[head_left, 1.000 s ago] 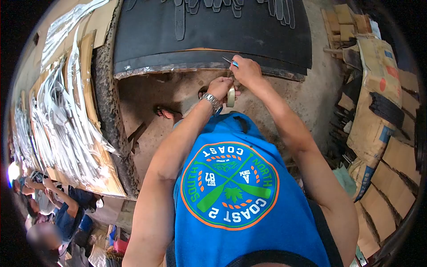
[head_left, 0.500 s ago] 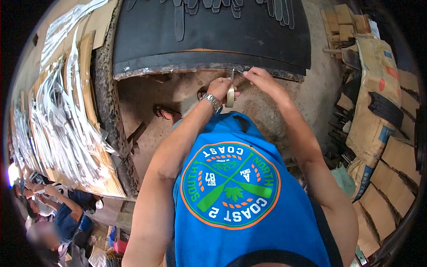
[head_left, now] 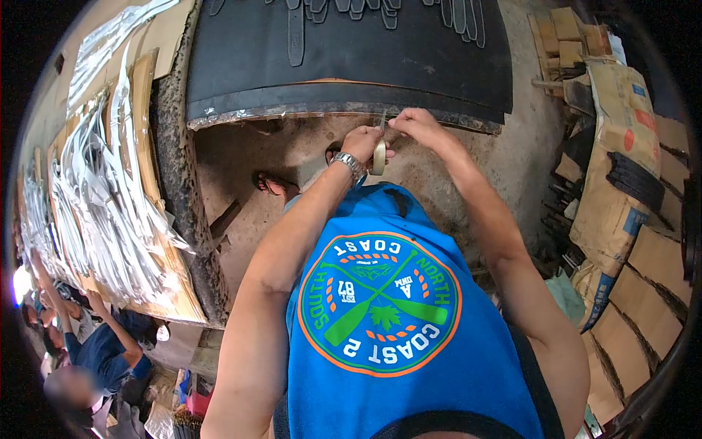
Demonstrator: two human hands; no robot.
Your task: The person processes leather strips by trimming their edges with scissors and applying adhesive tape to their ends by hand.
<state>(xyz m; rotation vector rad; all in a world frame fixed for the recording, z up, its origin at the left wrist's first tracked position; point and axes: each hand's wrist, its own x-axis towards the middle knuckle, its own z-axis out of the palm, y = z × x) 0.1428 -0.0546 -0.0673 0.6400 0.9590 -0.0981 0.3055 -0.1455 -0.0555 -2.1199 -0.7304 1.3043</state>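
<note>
My left hand [head_left: 360, 145], with a metal watch on the wrist, is closed around a roll of pale tape [head_left: 379, 158] below the front edge of the black-covered table [head_left: 344, 96]. A thin light strip or blade [head_left: 383, 119] sticks up from that hand. Just to its right, my right hand [head_left: 417, 126] has its fingers pinched together close to the strip; what they pinch is too small to make out. Dark strap pieces [head_left: 295, 36] with stitched edges lie on the table's black surface.
On the left, many silvery white strips [head_left: 102, 197] lie over cardboard on another table. A co-worker [head_left: 102, 358] is at the lower left with arms stretched toward them. Brown sacks [head_left: 610, 183] and stacked cardboard pieces [head_left: 643, 285] stand along the right.
My right hand has moved slightly left, closer to the strip and my left hand. The co-worker's arms now reach up toward the silvery strips.
</note>
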